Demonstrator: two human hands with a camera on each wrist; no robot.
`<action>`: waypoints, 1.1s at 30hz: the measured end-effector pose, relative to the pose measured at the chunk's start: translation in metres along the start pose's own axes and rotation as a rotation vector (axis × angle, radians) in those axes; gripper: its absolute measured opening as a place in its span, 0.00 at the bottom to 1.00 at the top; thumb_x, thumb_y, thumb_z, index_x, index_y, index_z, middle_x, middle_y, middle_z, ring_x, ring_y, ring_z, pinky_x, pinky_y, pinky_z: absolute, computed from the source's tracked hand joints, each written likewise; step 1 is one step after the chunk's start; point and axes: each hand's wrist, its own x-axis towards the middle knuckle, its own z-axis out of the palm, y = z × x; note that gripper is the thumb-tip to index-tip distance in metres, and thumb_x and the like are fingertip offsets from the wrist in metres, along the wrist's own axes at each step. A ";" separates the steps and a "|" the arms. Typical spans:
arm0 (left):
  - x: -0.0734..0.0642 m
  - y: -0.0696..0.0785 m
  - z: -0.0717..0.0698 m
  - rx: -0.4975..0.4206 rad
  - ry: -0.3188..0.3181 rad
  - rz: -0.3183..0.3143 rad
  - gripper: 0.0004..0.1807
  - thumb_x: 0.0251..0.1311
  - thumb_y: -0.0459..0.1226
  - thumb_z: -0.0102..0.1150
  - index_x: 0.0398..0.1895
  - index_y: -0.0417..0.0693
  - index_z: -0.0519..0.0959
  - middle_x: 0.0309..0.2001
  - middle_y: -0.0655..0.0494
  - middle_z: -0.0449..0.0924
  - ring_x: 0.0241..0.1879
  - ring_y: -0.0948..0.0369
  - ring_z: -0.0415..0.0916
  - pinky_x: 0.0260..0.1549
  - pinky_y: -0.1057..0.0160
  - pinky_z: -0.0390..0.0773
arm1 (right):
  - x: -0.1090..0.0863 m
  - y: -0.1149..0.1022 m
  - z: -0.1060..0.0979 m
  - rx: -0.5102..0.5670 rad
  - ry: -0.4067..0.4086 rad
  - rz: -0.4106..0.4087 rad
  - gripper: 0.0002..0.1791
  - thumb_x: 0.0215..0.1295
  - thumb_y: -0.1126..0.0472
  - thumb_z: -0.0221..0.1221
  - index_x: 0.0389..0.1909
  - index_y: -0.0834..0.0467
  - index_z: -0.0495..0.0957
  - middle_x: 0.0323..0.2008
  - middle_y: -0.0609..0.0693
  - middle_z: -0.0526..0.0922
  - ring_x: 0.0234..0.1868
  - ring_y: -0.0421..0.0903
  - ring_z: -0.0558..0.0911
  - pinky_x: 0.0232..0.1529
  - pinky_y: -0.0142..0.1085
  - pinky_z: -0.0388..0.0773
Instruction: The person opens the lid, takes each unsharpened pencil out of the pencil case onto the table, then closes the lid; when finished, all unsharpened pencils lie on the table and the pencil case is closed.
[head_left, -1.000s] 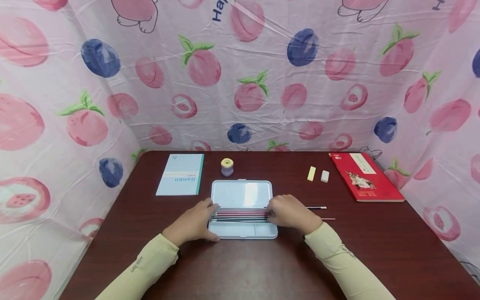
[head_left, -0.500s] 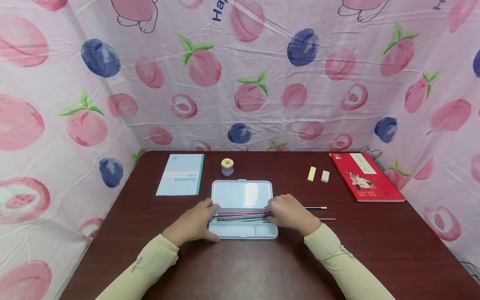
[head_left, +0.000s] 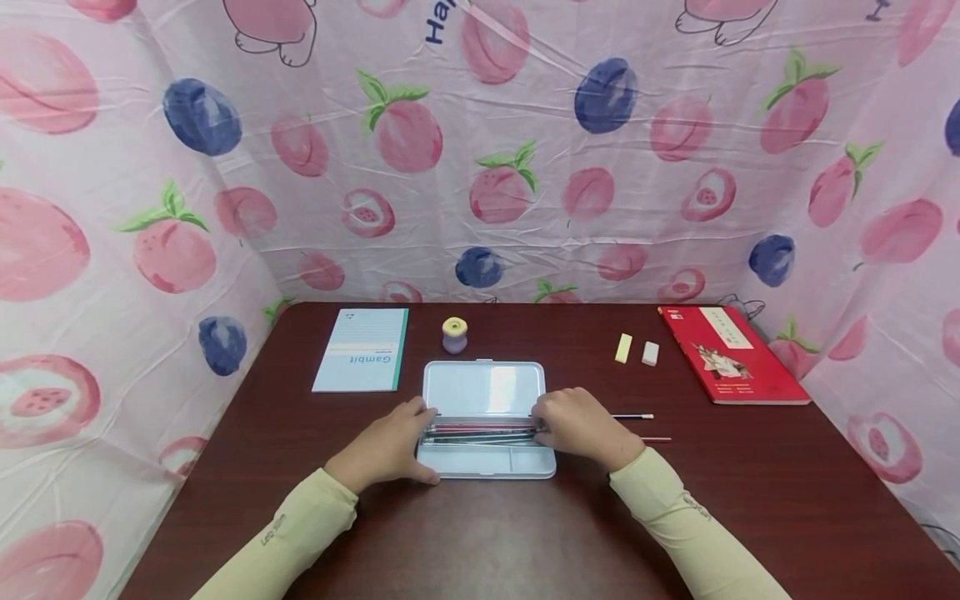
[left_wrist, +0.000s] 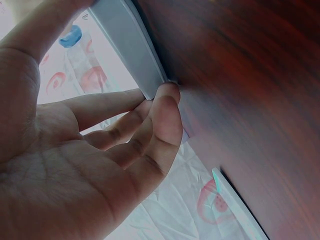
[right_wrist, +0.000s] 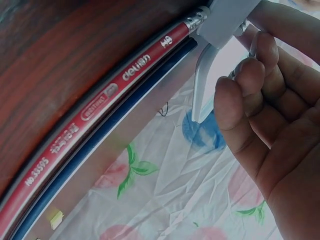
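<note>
A pale blue pencil case lies open on the table, lid folded back, with several dark and red pencils lengthwise in its long compartment. My left hand grips the case's left end, thumb at the front corner, fingers at the far side. At the right end, my right hand has curled fingertips inside the case, pinching the ends of the pencils; just which ones is hidden. In the right wrist view a red pencil and a dark blue pencil lie on the table beside the case.
Behind the case stands a small yellow-and-purple round item. A pale notebook lies at the back left. Yellow and white erasers lie back right, near a red book. A fruit-print curtain surrounds the table.
The pencils inside the case have shifted and now lie at slightly different angles. My right hand has moved only slightly; my left hand stays on the case.
</note>
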 end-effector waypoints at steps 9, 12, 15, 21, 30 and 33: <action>0.000 -0.001 0.001 0.009 0.003 0.009 0.55 0.42 0.50 0.89 0.74 0.40 0.74 0.60 0.46 0.77 0.52 0.56 0.74 0.59 0.51 0.83 | -0.002 0.000 -0.001 0.031 0.002 0.027 0.09 0.52 0.59 0.81 0.27 0.52 0.89 0.24 0.44 0.87 0.21 0.35 0.70 0.27 0.30 0.73; 0.000 -0.001 0.002 0.012 0.002 0.013 0.55 0.42 0.51 0.89 0.74 0.40 0.74 0.61 0.45 0.77 0.52 0.56 0.75 0.59 0.51 0.83 | -0.003 0.000 -0.002 0.045 -0.004 0.039 0.09 0.52 0.59 0.81 0.27 0.52 0.88 0.24 0.44 0.87 0.21 0.35 0.69 0.27 0.29 0.71; 0.000 -0.001 0.001 0.014 0.002 0.016 0.54 0.42 0.51 0.89 0.74 0.40 0.75 0.60 0.45 0.77 0.52 0.56 0.75 0.59 0.50 0.83 | -0.003 0.000 -0.003 0.067 -0.001 0.044 0.09 0.53 0.59 0.81 0.28 0.52 0.89 0.24 0.43 0.86 0.21 0.35 0.69 0.27 0.28 0.70; 0.000 0.000 0.001 0.007 0.003 0.011 0.55 0.42 0.50 0.89 0.74 0.40 0.75 0.59 0.46 0.77 0.51 0.56 0.74 0.57 0.51 0.83 | -0.007 0.002 -0.003 0.098 0.032 0.043 0.06 0.55 0.59 0.80 0.30 0.51 0.90 0.24 0.42 0.86 0.22 0.33 0.69 0.28 0.27 0.73; 0.000 -0.001 0.001 -0.007 0.006 0.007 0.55 0.42 0.50 0.90 0.74 0.40 0.74 0.60 0.46 0.77 0.52 0.56 0.75 0.59 0.51 0.83 | -0.020 0.010 -0.011 0.073 0.067 0.048 0.08 0.56 0.59 0.80 0.32 0.50 0.89 0.27 0.41 0.86 0.24 0.33 0.74 0.31 0.29 0.79; 0.000 -0.001 0.000 -0.010 0.005 0.008 0.55 0.42 0.50 0.89 0.74 0.40 0.74 0.60 0.46 0.77 0.52 0.55 0.75 0.60 0.50 0.82 | -0.028 0.015 -0.015 0.069 0.049 0.073 0.08 0.56 0.58 0.80 0.32 0.50 0.89 0.27 0.41 0.85 0.24 0.33 0.73 0.31 0.29 0.79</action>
